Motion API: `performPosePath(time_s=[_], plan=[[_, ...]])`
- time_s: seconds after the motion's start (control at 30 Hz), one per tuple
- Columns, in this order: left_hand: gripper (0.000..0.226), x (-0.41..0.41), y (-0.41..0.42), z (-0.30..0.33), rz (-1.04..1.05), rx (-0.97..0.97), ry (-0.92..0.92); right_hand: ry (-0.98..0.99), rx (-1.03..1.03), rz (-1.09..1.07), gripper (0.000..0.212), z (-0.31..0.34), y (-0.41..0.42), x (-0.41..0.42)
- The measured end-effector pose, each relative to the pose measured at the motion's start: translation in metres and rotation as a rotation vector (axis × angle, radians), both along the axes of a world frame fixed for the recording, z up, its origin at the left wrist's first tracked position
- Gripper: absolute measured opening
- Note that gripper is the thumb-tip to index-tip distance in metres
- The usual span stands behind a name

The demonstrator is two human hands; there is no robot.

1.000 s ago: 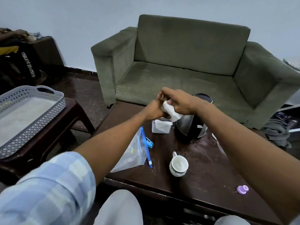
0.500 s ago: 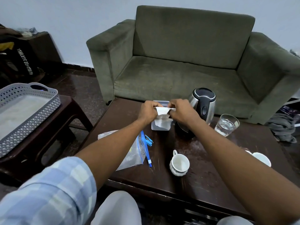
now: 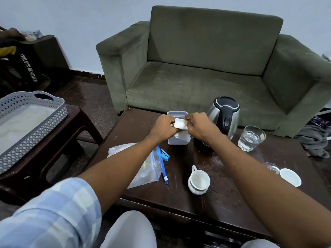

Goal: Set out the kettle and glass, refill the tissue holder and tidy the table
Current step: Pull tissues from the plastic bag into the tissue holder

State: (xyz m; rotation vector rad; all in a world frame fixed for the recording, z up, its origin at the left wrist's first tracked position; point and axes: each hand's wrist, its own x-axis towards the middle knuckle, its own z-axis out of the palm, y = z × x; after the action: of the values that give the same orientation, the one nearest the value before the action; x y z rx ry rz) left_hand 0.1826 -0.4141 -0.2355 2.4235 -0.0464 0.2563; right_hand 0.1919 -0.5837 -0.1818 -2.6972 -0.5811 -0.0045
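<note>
Nearest the camera, a checked blue sleeve (image 3: 50, 213) covers the left upper arm, and both bare forearms reach forward over the dark wooden table (image 3: 215, 199). On the table's near part, a white teacup (image 3: 198, 182) stands upright between the forearms. A clear zip bag (image 3: 143, 165) lies under the left forearm, with a blue pen (image 3: 163, 169) along its right edge and a small blue stapler (image 3: 165, 154) just beyond. A second white cup (image 3: 290, 176) sits near the right edge.

Farther in, the left hand (image 3: 163, 128) and right hand (image 3: 201, 128) are brought close together, both pinching a folded white tissue (image 3: 181, 124) directly above the white tissue holder (image 3: 178, 140). More tissue shows at the holder's front opening. The holder stands at the table's middle, far side.

Just right of the holder, partly behind the right hand, the steel kettle (image 3: 224, 117) stands upright with its black lid closed. The glass (image 3: 251, 138) stands to the kettle's right, apart from it, with water in it.

To the left, a grey perforated basket (image 3: 35, 126) rests on a low side table (image 3: 59, 151). Beyond the table stands a green sofa (image 3: 206, 65).
</note>
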Motion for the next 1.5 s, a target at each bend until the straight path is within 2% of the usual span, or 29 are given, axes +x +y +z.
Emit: performPosePath(time_s=[0.07, 0.2, 0.37, 0.53, 0.67, 0.83, 1.0, 1.1, 1.2, 1.33, 1.43, 1.5], plan=[[0.033, -0.004, 0.004, -0.001, -0.027, 0.05, -0.012, 0.032, -0.014, -0.013, 0.021, -0.004, 0.001, 0.0], [0.031, -0.009, 0.011, -0.006, -0.089, 0.12, 0.027, 0.098, -0.032, -0.019, 0.022, -0.012, 0.004, 0.003], [0.022, -0.013, 0.017, -0.01, -0.196, 0.159, -0.008, 0.1, -0.003, -0.043, 0.023, -0.02, 0.006, 0.004], [0.039, -0.013, 0.02, -0.007, -0.182, 0.201, 0.069, 0.141, 0.03, -0.055, 0.026, -0.021, 0.009, 0.006], [0.046, -0.004, 0.017, -0.011, -0.129, 0.23, 0.104, 0.08, 0.1, -0.072, 0.023, -0.013, 0.004, 0.003], [0.048, -0.003, 0.008, -0.013, -0.1, 0.232, 0.108, 0.121, 0.124, -0.04, 0.031, -0.011, -0.004, -0.005], [0.026, -0.009, 0.006, -0.011, -0.083, 0.21, 0.038, 0.223, -0.032, 0.014, 0.041, -0.019, -0.006, -0.01], [0.036, -0.013, 0.005, -0.008, -0.1, 0.246, 0.074, 0.206, -0.066, 0.033, 0.054, -0.022, -0.002, -0.019], [0.055, -0.014, 0.005, -0.002, -0.102, 0.282, 0.056, 0.093, 0.121, 0.011, 0.059, -0.016, -0.004, -0.038], [0.051, -0.004, 0.005, 0.005, -0.106, 0.371, 0.074, -0.266, 0.473, -0.066, 0.052, 0.006, -0.028, -0.066], [0.045, 0.0, 0.004, 0.008, -0.12, 0.384, 0.108, -0.577, 0.648, -0.262, 0.042, 0.014, -0.059, -0.08], [0.042, 0.001, 0.002, 0.008, -0.13, 0.364, 0.102, -0.578, 0.706, -0.465, 0.033, 0.009, -0.075, -0.082]])
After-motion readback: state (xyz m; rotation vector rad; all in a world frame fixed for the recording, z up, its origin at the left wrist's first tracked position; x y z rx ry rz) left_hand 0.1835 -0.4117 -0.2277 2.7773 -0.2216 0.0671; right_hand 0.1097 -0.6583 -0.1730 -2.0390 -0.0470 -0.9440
